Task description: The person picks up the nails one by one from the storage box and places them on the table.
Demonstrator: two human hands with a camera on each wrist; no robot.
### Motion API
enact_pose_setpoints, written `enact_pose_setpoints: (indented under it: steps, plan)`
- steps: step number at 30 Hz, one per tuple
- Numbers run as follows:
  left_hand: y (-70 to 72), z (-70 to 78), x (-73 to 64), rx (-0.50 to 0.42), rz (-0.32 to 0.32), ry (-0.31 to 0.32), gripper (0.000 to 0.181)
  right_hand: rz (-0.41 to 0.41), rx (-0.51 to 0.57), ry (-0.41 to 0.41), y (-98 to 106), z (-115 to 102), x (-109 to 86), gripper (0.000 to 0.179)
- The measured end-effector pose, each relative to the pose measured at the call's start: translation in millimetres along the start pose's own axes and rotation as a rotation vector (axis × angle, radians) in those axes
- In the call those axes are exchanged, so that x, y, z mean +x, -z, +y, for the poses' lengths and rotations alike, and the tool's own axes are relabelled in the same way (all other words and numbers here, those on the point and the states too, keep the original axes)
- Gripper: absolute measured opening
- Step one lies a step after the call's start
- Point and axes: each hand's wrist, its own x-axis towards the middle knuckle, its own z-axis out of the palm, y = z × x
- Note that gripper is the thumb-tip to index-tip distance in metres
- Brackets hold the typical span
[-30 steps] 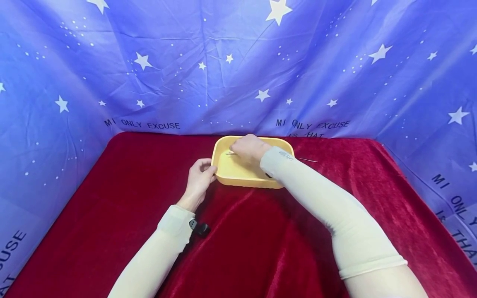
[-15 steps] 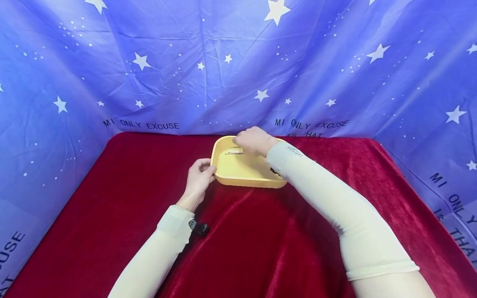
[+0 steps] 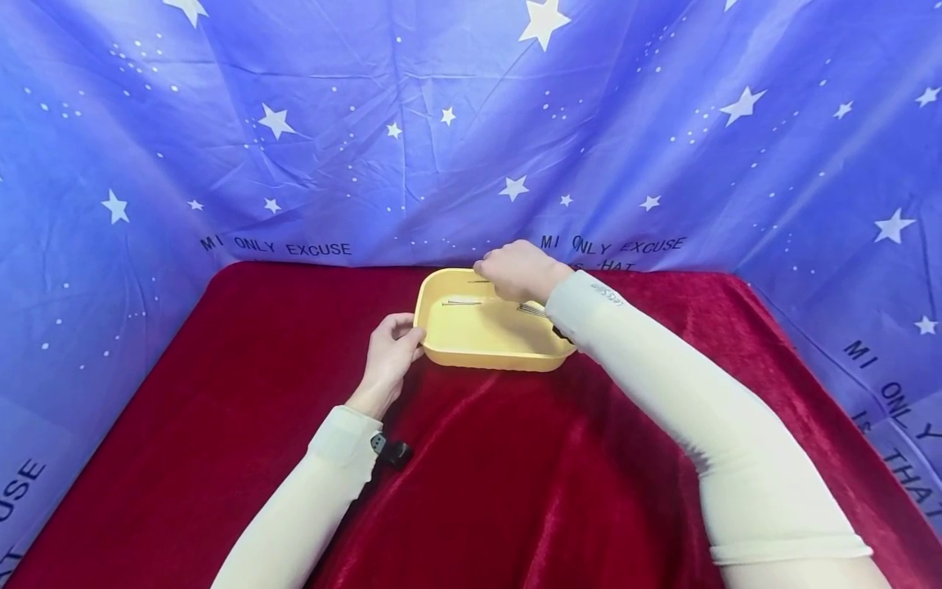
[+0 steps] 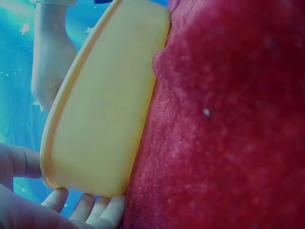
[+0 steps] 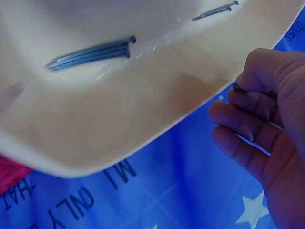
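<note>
A yellow rectangular tray (image 3: 478,360) with rounded corners sits on the red cloth. My left hand (image 3: 393,352) holds its left end; in the left wrist view the fingers (image 4: 82,207) lie against the outer end wall and the thumb reaches the rim. Over the back rim, my right hand (image 3: 518,270) pinches a nail (image 3: 478,281) between thumb and index finger; its dark head (image 5: 236,86) shows in the right wrist view. Two nails (image 3: 461,303) lie together on the tray floor at left. Several more nails (image 5: 93,53) lie bundled side by side toward the right.
A red velvet cloth (image 3: 471,474) covers the table. Behind it and at both sides hangs a blue curtain (image 3: 331,164) with white stars and lettering. The right sleeve (image 3: 662,384) crosses over the tray's right end and hides part of it.
My right hand has risen from inside the tray and shifted right to the back rim, carrying a nail. Two nails at left and the bundle at right have come into view. The left hand stays put.
</note>
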Motion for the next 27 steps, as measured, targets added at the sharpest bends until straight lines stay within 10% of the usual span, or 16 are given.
enact_pose_setpoints:
  steps: [27]
  plan:
    - [-0.2, -1.9, 0.8, -0.007, -0.005, -0.008, 0.037, 0.01, -0.005, -0.094, 1, 32, -57.8, 0.019]
